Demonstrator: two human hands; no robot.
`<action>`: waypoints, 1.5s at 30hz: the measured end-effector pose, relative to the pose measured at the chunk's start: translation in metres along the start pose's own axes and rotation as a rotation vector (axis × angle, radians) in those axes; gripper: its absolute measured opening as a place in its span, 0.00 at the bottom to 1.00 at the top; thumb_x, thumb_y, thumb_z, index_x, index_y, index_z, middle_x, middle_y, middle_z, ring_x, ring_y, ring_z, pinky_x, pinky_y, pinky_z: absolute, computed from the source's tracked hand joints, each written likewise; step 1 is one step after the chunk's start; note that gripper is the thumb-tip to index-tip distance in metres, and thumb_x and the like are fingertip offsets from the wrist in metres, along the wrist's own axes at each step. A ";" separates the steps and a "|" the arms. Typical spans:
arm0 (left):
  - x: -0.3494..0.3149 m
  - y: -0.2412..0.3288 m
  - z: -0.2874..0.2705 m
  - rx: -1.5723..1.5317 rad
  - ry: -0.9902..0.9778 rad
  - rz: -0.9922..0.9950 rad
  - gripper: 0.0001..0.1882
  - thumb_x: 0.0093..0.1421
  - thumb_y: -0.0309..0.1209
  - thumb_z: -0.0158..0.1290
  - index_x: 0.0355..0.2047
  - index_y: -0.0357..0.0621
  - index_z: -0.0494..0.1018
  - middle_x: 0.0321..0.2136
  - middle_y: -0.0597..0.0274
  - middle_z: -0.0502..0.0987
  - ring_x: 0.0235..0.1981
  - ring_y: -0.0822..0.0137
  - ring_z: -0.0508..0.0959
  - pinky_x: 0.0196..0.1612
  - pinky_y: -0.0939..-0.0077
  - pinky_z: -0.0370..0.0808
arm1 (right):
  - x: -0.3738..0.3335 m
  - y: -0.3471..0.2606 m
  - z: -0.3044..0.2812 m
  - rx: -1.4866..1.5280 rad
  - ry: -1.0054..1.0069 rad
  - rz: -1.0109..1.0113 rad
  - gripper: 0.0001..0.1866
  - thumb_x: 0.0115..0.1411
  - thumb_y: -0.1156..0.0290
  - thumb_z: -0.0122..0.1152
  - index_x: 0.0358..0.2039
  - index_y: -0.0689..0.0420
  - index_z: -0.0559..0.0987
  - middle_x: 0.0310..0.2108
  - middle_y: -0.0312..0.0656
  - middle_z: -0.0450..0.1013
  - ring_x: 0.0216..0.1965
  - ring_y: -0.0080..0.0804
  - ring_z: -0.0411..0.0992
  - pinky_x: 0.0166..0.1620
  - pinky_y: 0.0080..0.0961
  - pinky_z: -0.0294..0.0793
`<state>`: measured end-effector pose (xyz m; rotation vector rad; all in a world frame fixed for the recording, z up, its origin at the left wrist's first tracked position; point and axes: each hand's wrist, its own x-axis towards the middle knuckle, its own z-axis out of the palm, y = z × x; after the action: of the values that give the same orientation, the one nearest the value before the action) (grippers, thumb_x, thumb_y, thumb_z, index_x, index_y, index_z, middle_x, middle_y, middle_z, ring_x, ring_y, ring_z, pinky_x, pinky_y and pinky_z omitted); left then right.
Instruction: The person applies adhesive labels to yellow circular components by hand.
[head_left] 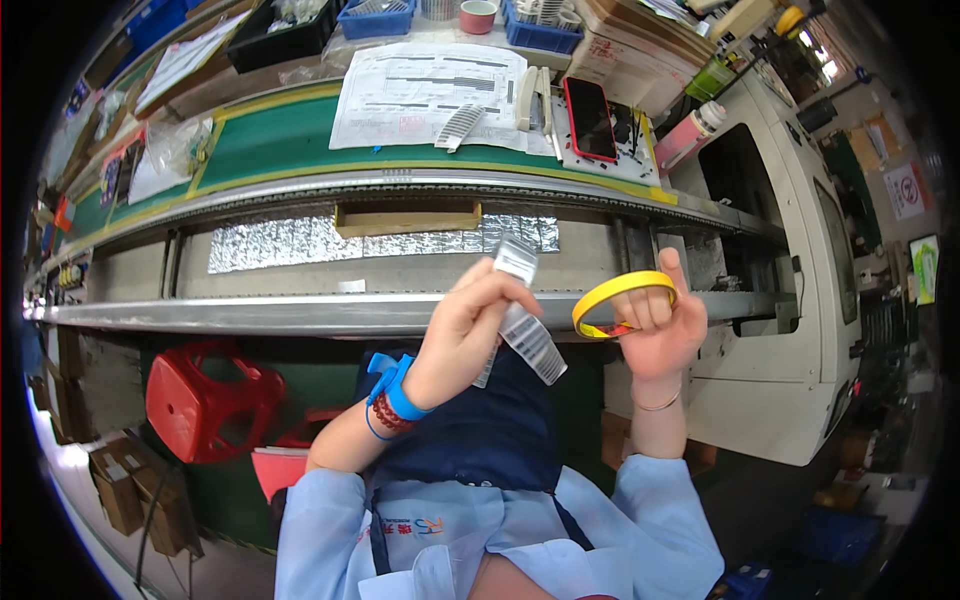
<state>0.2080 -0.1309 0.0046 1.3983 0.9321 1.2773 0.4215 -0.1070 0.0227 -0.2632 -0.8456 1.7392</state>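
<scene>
My left hand (465,325) is raised over the front metal rail, fingers pinched on a strip of printed barcode labels (534,346). The strip's upper end stands above the fingers and its lower part hangs down to the right. A blue wrist strap (400,388) is on my left wrist. To the right, my right hand (665,330) has a roll of yellow tape (590,298) hooked over its curled fingers, with the index finger stretched upward. The roll and the label strip are apart.
A conveyor rail (250,316) crosses in front of me, with silver foil pieces (265,246) and a shallow cardboard tray (408,218) beyond. Behind lie paper sheets (425,85) and a red-edged phone (590,118). A red stool (205,400) stands left, a white machine (765,400) right.
</scene>
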 end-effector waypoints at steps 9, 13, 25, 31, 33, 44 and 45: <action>-0.005 0.000 0.015 -0.274 -0.079 -0.135 0.08 0.57 0.20 0.35 0.25 0.43 0.64 0.25 0.68 0.61 0.18 0.82 0.59 0.20 0.89 0.57 | -0.002 0.016 0.001 0.177 -0.083 0.016 0.10 0.53 0.69 0.47 0.34 0.48 0.58 0.08 0.26 0.45 0.10 0.15 0.40 0.26 0.17 0.47; -0.007 -0.004 0.011 -0.156 -0.130 -0.043 0.11 0.56 0.20 0.34 0.25 0.42 0.67 0.26 0.67 0.62 0.20 0.81 0.63 0.21 0.90 0.59 | -0.001 0.018 0.001 0.229 -0.093 -0.004 0.08 0.51 0.69 0.43 0.32 0.49 0.57 0.08 0.26 0.44 0.10 0.17 0.39 0.26 0.18 0.47; -0.009 0.004 0.005 0.209 -0.107 0.340 0.10 0.44 0.26 0.58 0.25 0.39 0.68 0.20 0.58 0.61 0.21 0.60 0.65 0.22 0.73 0.62 | -0.006 0.012 -0.003 -0.126 -0.036 0.076 0.11 0.54 0.62 0.44 0.33 0.54 0.62 0.07 0.29 0.51 0.11 0.18 0.44 0.26 0.20 0.50; -0.014 0.008 -0.005 0.648 -0.385 0.432 0.08 0.47 0.26 0.53 0.25 0.37 0.66 0.25 0.57 0.61 0.26 0.60 0.67 0.27 0.70 0.67 | 0.011 -0.016 0.026 -1.016 -0.324 0.764 0.14 0.55 0.66 0.43 0.30 0.64 0.71 0.18 0.36 0.66 0.18 0.20 0.63 0.22 0.17 0.60; -0.016 0.009 -0.003 0.746 -0.435 0.454 0.07 0.45 0.25 0.51 0.24 0.37 0.65 0.26 0.58 0.61 0.28 0.63 0.67 0.28 0.73 0.69 | 0.014 -0.007 0.036 -1.112 -0.374 0.819 0.10 0.54 0.72 0.41 0.28 0.64 0.71 0.16 0.39 0.67 0.17 0.25 0.63 0.22 0.22 0.61; -0.016 0.002 0.005 0.974 -0.371 0.518 0.07 0.40 0.25 0.49 0.23 0.38 0.67 0.25 0.61 0.61 0.28 0.69 0.66 0.26 0.80 0.70 | -0.002 0.013 0.023 -1.352 -0.385 0.661 0.10 0.46 0.72 0.42 0.17 0.65 0.67 0.12 0.51 0.62 0.15 0.42 0.60 0.21 0.32 0.60; -0.016 0.000 0.006 0.974 -0.374 0.516 0.07 0.40 0.25 0.49 0.23 0.38 0.67 0.25 0.61 0.61 0.28 0.69 0.66 0.26 0.80 0.70 | -0.002 0.013 0.022 -1.348 -0.378 0.665 0.10 0.45 0.71 0.42 0.16 0.66 0.67 0.12 0.51 0.61 0.15 0.42 0.60 0.21 0.32 0.60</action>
<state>0.2116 -0.1470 0.0014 2.6664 1.0004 0.8386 0.3999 -0.1194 0.0289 -1.2258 -2.3379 1.5114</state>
